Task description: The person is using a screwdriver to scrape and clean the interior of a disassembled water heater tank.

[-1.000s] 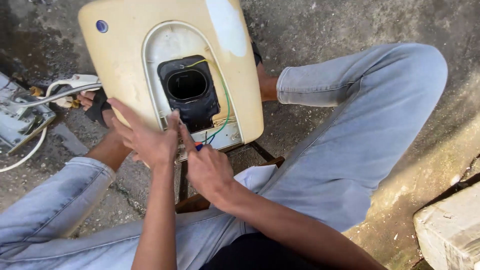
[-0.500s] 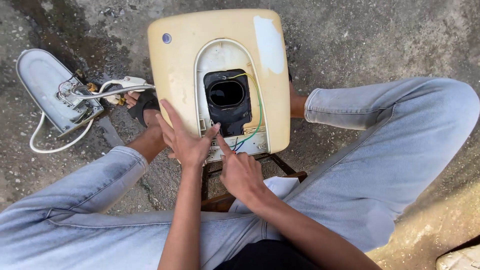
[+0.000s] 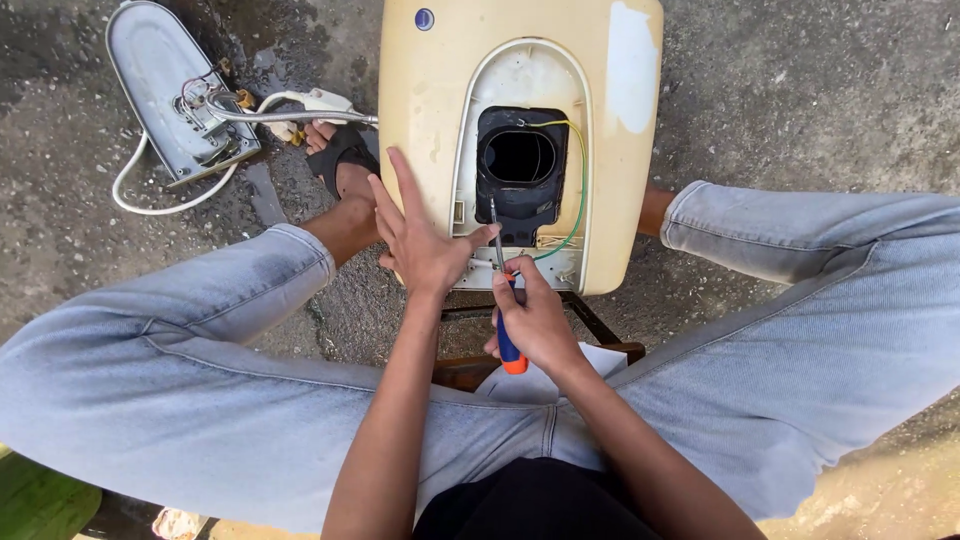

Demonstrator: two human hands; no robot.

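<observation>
Heater (image 3: 430, 110): rigid, bulky, likely heavy; brace casing | left hand (image 3: 420, 240): spread flat on casing | right hand (image 3: 535, 320): clamped on screwdriver (image 3: 503, 300), tip at opening's edge

Cream casing (image 3: 430, 110); blue-orange screwdriver (image 3: 508, 330); yellow-green wire (image 3: 578, 190); light-blue jeans (image 3: 180, 400).

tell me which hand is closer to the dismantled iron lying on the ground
Left. The left hand rests flat on the cream casing, just right of the iron; the right hand grips the screwdriver farther away.
</observation>
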